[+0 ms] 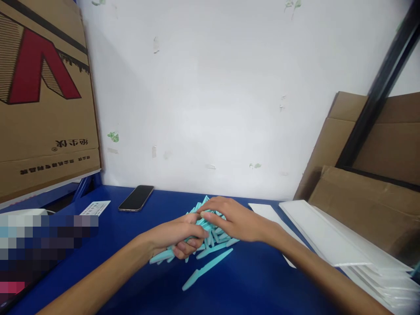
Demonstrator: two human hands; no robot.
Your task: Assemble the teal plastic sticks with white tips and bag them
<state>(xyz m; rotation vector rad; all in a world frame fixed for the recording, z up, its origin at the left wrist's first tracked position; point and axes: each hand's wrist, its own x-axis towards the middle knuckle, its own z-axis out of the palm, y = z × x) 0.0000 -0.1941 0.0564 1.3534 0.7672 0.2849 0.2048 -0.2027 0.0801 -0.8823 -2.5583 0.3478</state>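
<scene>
A pile of slim turquoise plastic sticks, which look like eyebrow razors (215,238), lies on the blue table (141,284). My left hand (183,236) is closed round a bunch of them, and their wider ends (161,256) stick out below the palm toward the lower left. Over the pile bends my right hand (231,218), its thumb and fingertips drawn together at the bunch beside my left fingers. Part of the pile is hidden beneath both hands. One loose eyebrow razor (207,269) lies nearer to me, apart from the rest.
A dark phone (136,198) and a printed card (95,208) lie at the left. White flat sheets (328,236) are stacked on the right, with cardboard (364,214) behind them. A large carton (49,109) stands upper left; the white wall (203,96) closes off the back.
</scene>
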